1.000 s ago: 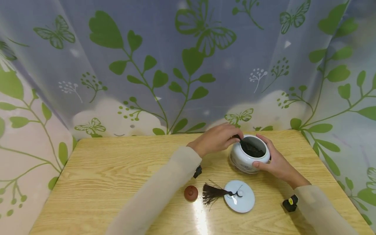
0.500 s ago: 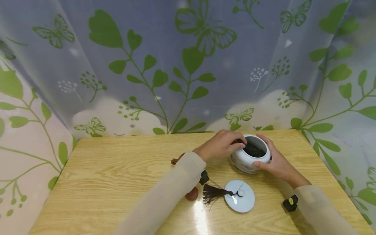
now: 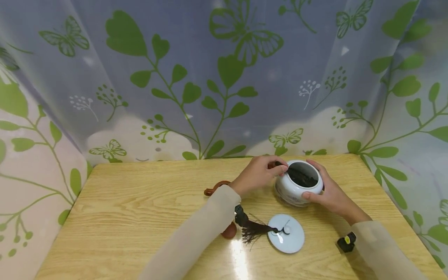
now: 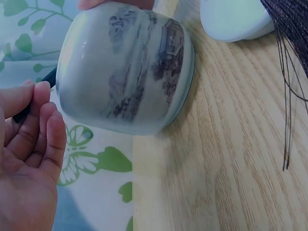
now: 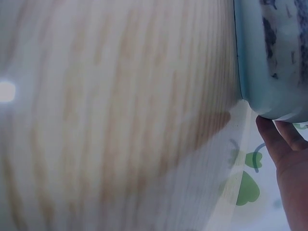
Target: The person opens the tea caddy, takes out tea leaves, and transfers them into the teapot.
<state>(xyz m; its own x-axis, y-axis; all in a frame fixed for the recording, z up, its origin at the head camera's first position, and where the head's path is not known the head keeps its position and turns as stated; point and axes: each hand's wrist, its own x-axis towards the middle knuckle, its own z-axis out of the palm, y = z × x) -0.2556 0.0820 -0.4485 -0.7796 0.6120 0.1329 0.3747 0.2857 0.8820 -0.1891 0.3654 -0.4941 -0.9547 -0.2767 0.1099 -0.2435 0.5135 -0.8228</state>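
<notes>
The left hand [image 3: 257, 175] has its grip closed to a pinch on a thin dark tool [image 4: 49, 78] at the rim of the white jar [image 3: 292, 193], the tool's far end hard to tell from the dark contents [image 3: 302, 180]. The right hand [image 3: 327, 193] curves round the jar's other side, thumb in front, most fingers hidden behind in the head view. Nearer the person, a white lid [image 3: 293, 243] with a dark tassel [image 3: 254, 232] lies on the table [image 3: 122, 217]. The left sleeve [image 3: 196, 235] partly covers a reddish-brown object [image 3: 211, 191] and a small brown disc [image 3: 230, 232].
</notes>
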